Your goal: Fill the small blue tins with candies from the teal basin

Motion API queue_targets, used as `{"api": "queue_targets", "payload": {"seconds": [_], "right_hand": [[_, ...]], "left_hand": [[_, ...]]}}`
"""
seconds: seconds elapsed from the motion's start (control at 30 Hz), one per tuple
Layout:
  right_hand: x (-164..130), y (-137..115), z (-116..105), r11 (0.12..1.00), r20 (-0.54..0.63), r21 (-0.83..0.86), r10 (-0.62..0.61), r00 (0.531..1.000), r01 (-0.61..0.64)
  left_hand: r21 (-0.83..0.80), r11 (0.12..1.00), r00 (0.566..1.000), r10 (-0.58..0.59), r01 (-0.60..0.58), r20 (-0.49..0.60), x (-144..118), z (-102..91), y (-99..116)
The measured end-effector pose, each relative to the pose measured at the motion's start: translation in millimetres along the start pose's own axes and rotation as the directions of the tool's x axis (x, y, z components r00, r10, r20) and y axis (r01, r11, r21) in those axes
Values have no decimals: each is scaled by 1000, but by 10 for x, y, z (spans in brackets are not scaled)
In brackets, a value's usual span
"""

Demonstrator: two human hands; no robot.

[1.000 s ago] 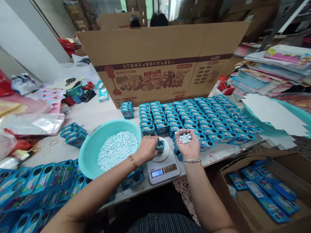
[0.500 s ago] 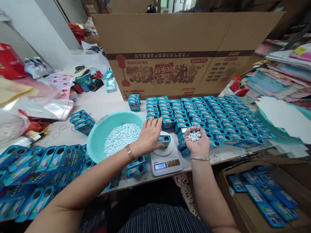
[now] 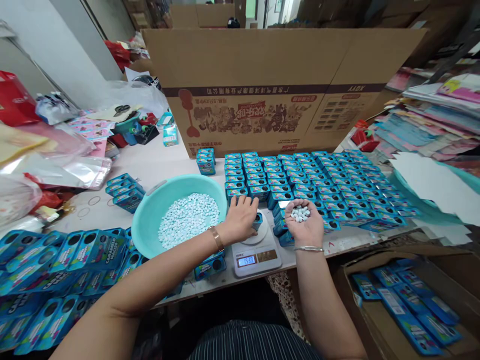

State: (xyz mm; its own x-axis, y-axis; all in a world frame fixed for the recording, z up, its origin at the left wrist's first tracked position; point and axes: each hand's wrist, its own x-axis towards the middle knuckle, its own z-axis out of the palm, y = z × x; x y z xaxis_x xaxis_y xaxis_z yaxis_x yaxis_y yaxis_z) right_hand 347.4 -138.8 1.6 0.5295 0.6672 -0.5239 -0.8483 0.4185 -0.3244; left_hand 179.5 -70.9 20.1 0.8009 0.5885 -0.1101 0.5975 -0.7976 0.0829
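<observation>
On the white digital scale (image 3: 255, 267) stands a small blue candy box (image 3: 258, 220), mostly covered by my left hand (image 3: 242, 220). The fingers of that hand arch over the box, with the thumb at its near side; their tips are partly hidden. Palm up, my right hand (image 3: 305, 230) is cupped around a small heap of pale candies (image 3: 300, 214), just right of the scale. More pale candies (image 3: 187, 217) lie in the turquoise basin (image 3: 140, 220), under and left of my left forearm. The scale's display (image 3: 246, 261) is lit.
Rows of blue boxes (image 3: 322, 187) stand behind and right of the scale. Others are stacked at left (image 3: 67, 265). A large carton (image 3: 240, 60) forms a wall at the back. An open carton (image 3: 350, 315) with flat blue packs sits low at right.
My left hand has shifted slightly right and down, covering more of the box on the scale. The display reading has dropped slightly. My right hand still holds the candies.
</observation>
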Motion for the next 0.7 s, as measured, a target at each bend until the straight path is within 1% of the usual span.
{"api": "queue_targets", "payload": {"seconds": [0.1,0.17,0.23,0.3,0.37,0.43,0.47,0.5,0.53,0.57,0.6,0.63,0.7], "right_hand": [[-20,20,21,1000,-26,10,8,1000,-7],[-25,15,24,1000,-40,-3,9,999,-9],[9,-12,1,999,-44,-29,11,999,-12],[91,-56,-40,998,-52,-64,4,999,-7],[195,-106,-87,997,-52,-82,0,999,-4],[290,-151,-127,995,-53,-99,-15,998,10],[330,-169,-143,994,-55,-108,-24,998,18],[364,-181,-157,993,-57,-115,-30,998,24],[395,-190,-171,993,-64,-119,-32,997,24],[422,-193,-186,992,-71,-122,-31,997,22],[447,-193,-204,992,-77,-122,-29,997,20],[469,-191,-227,993,-86,-119,-23,996,13],[507,-183,-283,994,-108,-110,-20,994,8]], "left_hand": [[9,1000,999,21,-22,47,11,71,21],[-21,998,994,68,-67,82,8,66,1],[-67,993,993,97,-92,73,-8,-46,-91],[-103,993,998,54,-52,19,-51,-295,-283],[-128,991,997,-34,26,-64,-121,-647,-588],[-115,987,981,-130,114,-142,-188,-1008,-999],[-71,978,967,-206,197,-150,-210,-1158,-1234],[-10,954,944,-299,300,-141,-220,-1277,-1481],[59,909,908,-404,412,-113,-217,-1357,-1731],[120,855,863,-499,505,-82,-205,-1399,-1975],[159,808,823,-564,567,-64,-185,-1403,-2206],[185,771,789,-612,610,-51,-162,-1374,-2419],[212,714,735,-678,667,-30,-119,-1235,-2777]]}}
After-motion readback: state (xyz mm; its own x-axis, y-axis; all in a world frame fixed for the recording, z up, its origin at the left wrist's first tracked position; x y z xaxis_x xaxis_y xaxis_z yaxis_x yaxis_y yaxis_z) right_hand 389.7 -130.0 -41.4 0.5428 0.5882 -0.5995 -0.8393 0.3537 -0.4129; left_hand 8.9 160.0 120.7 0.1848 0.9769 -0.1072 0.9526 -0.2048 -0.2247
